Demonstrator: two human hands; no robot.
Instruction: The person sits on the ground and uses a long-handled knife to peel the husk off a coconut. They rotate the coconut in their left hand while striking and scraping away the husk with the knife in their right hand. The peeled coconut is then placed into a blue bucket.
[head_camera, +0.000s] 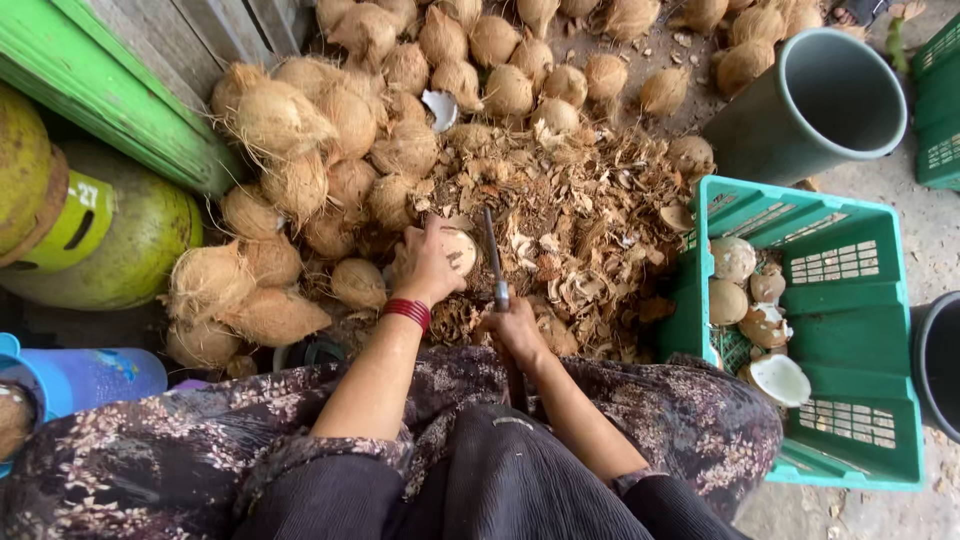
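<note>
Left hand (425, 265): centre of the frame, closed over the top of a partly peeled coconut (458, 250), red bracelet (407, 311) at the wrist.
Right hand (515, 330): just right of centre, wrapped around the handle of a long blade (494, 262), steel running up the frame and ending beside the nut.
Coconut in hand: pressed onto the litter of shell and fibre scraps (580, 240), pale skin showing on the right side, touching or nearly touching the blade; contact hard to tell.
Step in hand: by the look of it, shaving the brown shell off the nut, with part already bared.
Next move, as a judgement: a controlled cut with the edge kept clear of the gripping fingers, and a turn of the nut to bring unpeeled shell under the steel.
Husked coconut pile (330, 130): upper left and top centre, fibrous and brown, well stocked.
Green crate (850, 320): right side, holding pale peeled nuts and one split half with white flesh.
Grey bucket (815, 105): upper right, tipped on its side, mouth toward the lower right.
Green gas cylinder (120, 240): far left, lying against a green board.
</note>
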